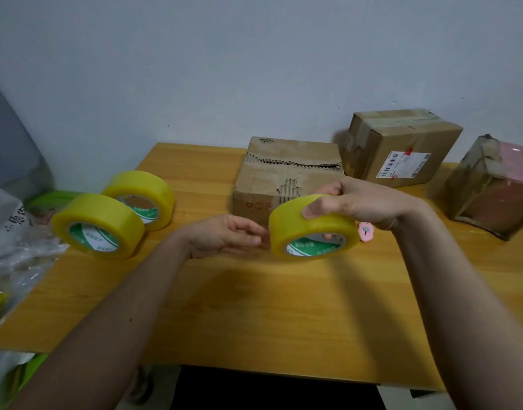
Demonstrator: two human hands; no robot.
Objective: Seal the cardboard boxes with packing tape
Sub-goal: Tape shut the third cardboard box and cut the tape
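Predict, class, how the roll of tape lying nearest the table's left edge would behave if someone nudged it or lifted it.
The nearest spare tape roll looks tilted on its round rim, so a nudge would probably send it rolling across the table. It appears thickly wound and nearly full, so likely heavy for its size. Its glossy surface could be slippery; the right hand wraps the held roll.

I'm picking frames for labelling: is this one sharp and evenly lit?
Head view: the left hand is motion-blurred beside the held tape roll; soft arm shadows fall on the table; wide-angle distortion tilts the boxes at the right edge; no harsh glare.
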